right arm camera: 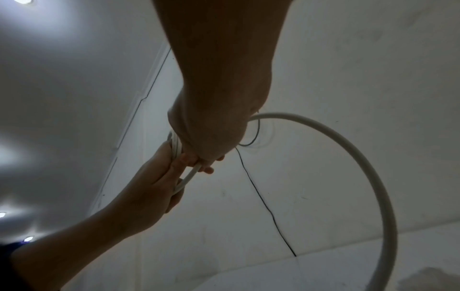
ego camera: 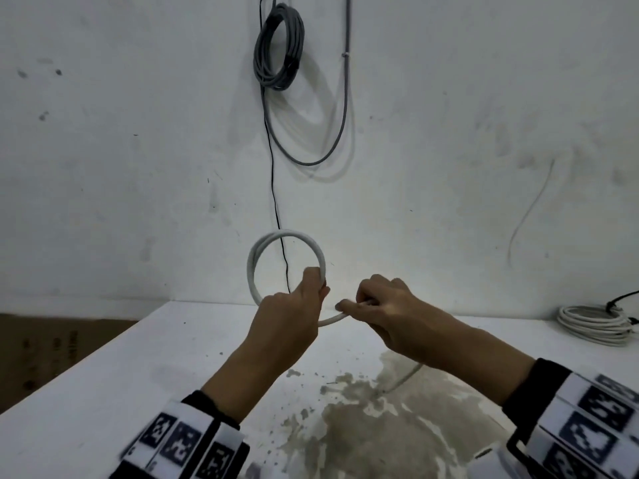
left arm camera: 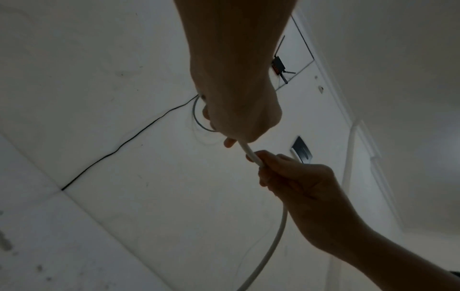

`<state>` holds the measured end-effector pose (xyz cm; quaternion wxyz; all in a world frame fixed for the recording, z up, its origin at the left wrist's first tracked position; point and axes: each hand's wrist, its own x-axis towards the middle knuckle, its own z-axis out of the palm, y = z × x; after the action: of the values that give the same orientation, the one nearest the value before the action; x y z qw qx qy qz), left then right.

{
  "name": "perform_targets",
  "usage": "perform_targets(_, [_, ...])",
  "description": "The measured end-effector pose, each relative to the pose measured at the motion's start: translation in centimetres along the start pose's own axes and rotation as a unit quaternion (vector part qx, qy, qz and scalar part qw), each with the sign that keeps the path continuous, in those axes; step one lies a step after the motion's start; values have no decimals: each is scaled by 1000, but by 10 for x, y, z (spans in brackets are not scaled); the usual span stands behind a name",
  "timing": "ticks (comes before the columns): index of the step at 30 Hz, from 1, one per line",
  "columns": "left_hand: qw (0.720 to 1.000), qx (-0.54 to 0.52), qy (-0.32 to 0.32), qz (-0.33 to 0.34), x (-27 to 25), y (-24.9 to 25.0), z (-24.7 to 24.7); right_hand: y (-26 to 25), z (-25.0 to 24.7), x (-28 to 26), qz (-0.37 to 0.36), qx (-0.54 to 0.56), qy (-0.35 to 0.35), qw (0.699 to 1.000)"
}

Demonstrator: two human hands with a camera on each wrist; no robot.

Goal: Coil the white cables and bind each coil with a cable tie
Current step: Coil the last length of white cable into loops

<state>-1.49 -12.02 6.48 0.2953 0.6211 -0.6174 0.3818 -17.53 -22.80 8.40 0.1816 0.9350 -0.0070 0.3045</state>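
A white cable coil point(ego camera: 276, 238) stands upright above the far edge of the table, made of a few loops. My left hand point(ego camera: 294, 305) grips the coil at its lower right, fingers curled round the strands. Just to the right, my right hand point(ego camera: 380, 305) holds the free run of the white cable point(ego camera: 333, 319), which passes under my wrist and trails down over the table point(ego camera: 404, 376). In the left wrist view the cable point(left arm camera: 251, 154) bridges both fists. In the right wrist view the loose cable point(right arm camera: 368, 163) arcs wide to the right.
A second white coil point(ego camera: 594, 323) lies at the table's far right with a black lead beside it. A grey cable bundle point(ego camera: 278, 46) hangs on the wall point(ego camera: 103, 167), and a thin black wire point(ego camera: 275, 202) drops behind the table. The white tabletop point(ego camera: 138, 375) has a worn patch point(ego camera: 380, 426) in front.
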Motion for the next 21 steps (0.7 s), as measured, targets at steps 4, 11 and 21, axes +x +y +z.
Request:
perform_targets(4, [999, 46, -10, 0, -6, -6, -2, 22, 0, -8, 78, -125, -16, 989])
perform_targets(11, [976, 75, -200, -39, -6, 11, -4, 34, -14, 8, 255, -52, 14, 966])
perform_targets(21, [629, -689, -132, -333, 7, 12, -40, 28, 18, 1, 197, 99, 81, 972])
